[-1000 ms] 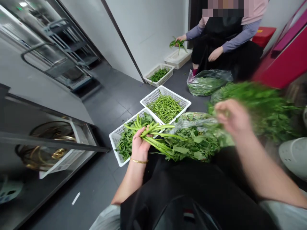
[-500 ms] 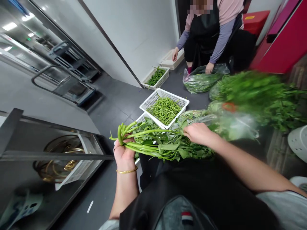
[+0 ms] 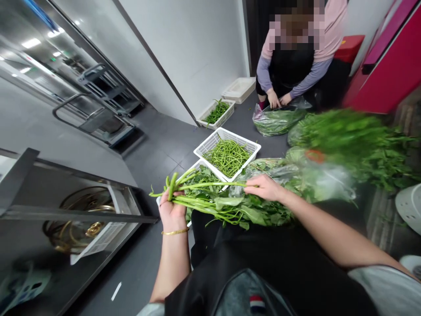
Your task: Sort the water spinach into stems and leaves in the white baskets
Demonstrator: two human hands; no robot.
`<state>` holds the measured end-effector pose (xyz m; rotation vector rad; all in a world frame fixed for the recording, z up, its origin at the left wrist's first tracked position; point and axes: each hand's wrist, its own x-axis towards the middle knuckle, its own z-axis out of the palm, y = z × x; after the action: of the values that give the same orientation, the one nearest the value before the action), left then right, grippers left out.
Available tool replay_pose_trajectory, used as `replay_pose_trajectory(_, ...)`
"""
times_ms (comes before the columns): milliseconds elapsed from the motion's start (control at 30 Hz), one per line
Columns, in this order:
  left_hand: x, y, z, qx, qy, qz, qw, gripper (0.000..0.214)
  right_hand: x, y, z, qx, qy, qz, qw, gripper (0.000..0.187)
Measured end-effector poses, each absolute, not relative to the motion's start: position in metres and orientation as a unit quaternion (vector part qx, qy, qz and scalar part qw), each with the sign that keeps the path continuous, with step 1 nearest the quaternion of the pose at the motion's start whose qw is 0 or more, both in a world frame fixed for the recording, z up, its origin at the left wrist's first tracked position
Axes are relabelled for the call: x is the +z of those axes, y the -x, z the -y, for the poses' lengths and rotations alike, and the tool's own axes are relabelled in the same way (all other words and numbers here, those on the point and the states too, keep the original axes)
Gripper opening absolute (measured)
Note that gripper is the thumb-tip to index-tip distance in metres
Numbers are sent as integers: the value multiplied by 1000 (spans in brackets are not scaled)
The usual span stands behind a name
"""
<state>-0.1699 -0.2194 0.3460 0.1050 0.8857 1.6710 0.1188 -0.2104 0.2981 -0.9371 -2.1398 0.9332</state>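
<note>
My left hand (image 3: 173,210) is wrapped round the thick stem ends of a bunch of leafy greens (image 3: 200,202), and the leaves trail right above my lap. My right hand (image 3: 265,187) pinches one long stem (image 3: 219,184) of these greens and holds it stretched out from the bunch. Just beyond the bunch, a white basket (image 3: 158,201) holds more leafy greens (image 3: 205,175), partly hidden behind what I hold. Farther off, overlapping it, stands a white basket (image 3: 210,139) of long thin green beans (image 3: 226,156).
A co-worker (image 3: 292,61) crouches opposite with both hands at a plastic bag of greens (image 3: 276,122). Two shallow trays (image 3: 226,115) stand along the wall, one with green vegetables. Piled herbs (image 3: 355,136) lie at right, and a metal shelf (image 3: 82,215) is close on my left.
My right hand now holds a single stem drawn clear of the leaves. The co-worker's hand has moved from the far tray to the plastic bag. My view has tilted slightly.
</note>
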Motion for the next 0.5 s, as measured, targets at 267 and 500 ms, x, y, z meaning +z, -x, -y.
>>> replay_pose_trajectory(267, 326, 168, 205, 711, -42, -422, 562, 19, 308, -220, 217, 369, 487, 603, 513, 36)
replay_pose_trajectory(500, 344, 148, 204, 695, 21, -405, 594, 23, 339, -138, 198, 210, 491, 805, 257, 20)
